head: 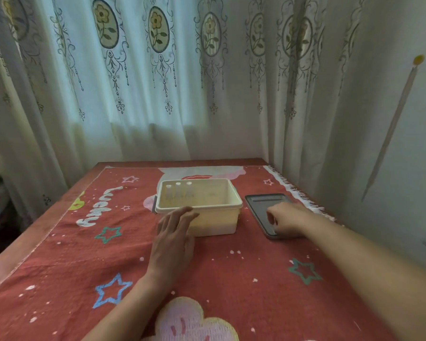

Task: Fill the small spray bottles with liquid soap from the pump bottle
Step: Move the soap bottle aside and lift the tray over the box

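A cream plastic bin [231,193] stands in the middle of the table. Three small clear spray bottles [178,191] with white caps stand upright in its far left corner. My left hand [174,236] lies in front of the bin with straight fingers, its fingertips touching the bin's near left rim. My right hand [287,220] rests on a dark grey lid [263,201] that lies flat to the right of the bin, fingers curled over its near part. No pump bottle is in view.
A red cloth [231,271] with stars and a pink cloud covers the table. Patterned curtains [158,82] hang close behind the far edge and a wall stands on the right. A white fringe [295,190] runs along the cloth's right edge.
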Demonstrator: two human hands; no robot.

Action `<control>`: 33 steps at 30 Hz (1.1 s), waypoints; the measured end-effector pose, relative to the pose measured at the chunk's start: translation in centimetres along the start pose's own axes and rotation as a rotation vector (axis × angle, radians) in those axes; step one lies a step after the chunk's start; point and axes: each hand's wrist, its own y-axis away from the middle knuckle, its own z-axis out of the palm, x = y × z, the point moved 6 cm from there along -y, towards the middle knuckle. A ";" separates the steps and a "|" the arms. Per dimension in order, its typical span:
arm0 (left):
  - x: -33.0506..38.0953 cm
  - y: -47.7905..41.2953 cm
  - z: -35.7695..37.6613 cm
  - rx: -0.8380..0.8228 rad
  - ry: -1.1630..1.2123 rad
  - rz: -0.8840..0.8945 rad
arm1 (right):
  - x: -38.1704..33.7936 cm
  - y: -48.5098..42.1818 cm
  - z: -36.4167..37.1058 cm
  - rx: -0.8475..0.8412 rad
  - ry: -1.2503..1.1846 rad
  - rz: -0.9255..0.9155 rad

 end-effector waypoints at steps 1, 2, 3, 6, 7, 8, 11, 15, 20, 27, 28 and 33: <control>0.0 0.3 0.3 -0.013 0.013 0.001 | 0.3 0.4 0.5 -0.013 0.040 0.003; -0.2 0.6 0.5 -0.028 0.021 -0.007 | 0.4 0.6 0.9 -0.023 0.082 0.005; -0.4 0.9 0.7 -0.043 0.029 -0.021 | 0.5 0.9 1.3 -0.025 0.120 -0.001; -0.7 1.1 1.1 -0.093 0.047 -0.054 | 0.0 1.0 2.0 0.010 0.199 -0.056; -0.7 1.2 1.2 -0.109 0.046 -0.056 | -0.3 1.1 2.0 0.025 0.220 -0.077; -0.7 1.2 1.2 -0.121 0.044 -0.058 | -0.6 1.0 2.1 0.038 0.242 -0.102; -0.7 1.2 1.2 -0.135 0.041 -0.062 | -1.8 1.2 2.0 0.058 0.308 -0.169; -0.6 1.3 0.9 -0.115 0.066 -0.060 | -2.4 1.5 1.0 0.093 0.252 -0.187; -0.6 1.2 0.0 -0.042 0.156 -0.082 | -0.7 2.0 -3.7 0.355 0.119 -0.060; -0.1 -1.3 -3.1 0.116 0.274 -0.100 | 1.0 4.1 -12.4 0.877 -0.217 0.020; -0.3 -2.2 -3.8 0.154 0.278 -0.111 | 0.4 4.8 -13.6 0.995 -0.294 -0.012; -2.9 -7.6 -6.1 0.165 0.318 -0.303 | -1.7 5.5 -17.3 1.277 -0.835 -0.074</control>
